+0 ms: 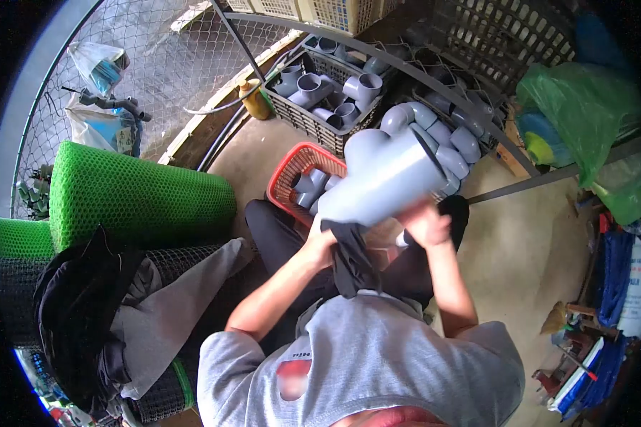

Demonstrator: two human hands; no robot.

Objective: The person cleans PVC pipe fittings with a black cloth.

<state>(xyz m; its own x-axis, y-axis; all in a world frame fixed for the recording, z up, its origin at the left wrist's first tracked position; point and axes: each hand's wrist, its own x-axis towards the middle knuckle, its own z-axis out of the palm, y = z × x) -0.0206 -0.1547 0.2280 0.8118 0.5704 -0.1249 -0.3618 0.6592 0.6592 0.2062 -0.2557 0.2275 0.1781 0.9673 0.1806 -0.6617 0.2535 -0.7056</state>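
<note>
A large grey plastic pipe tee (pixel 388 181) is tilted above my lap, one open end up and to the right. My left hand (pixel 320 244) grips its lower left end, where a black cloth (pixel 354 260) hangs down beside my fingers. Close below the tee's right end is my right hand (pixel 427 223), its fingers smeared by motion. Between my knees and behind the tee stands a red plastic basket (pixel 281 178) with smaller grey pipe fittings (pixel 308 187) in it.
Ahead, a dark crate (pixel 292 114) holds grey fittings, with large elbows (pixel 441 135) piled beside it. A yellow-brown bottle (pixel 256 101) stands left of the crate. Green mesh rolls (pixel 142 192) and draped clothing (pixel 171 313) lie left. Wire fencing (pixel 164 43) runs along the front; green plastic bags (pixel 584 114) hang right.
</note>
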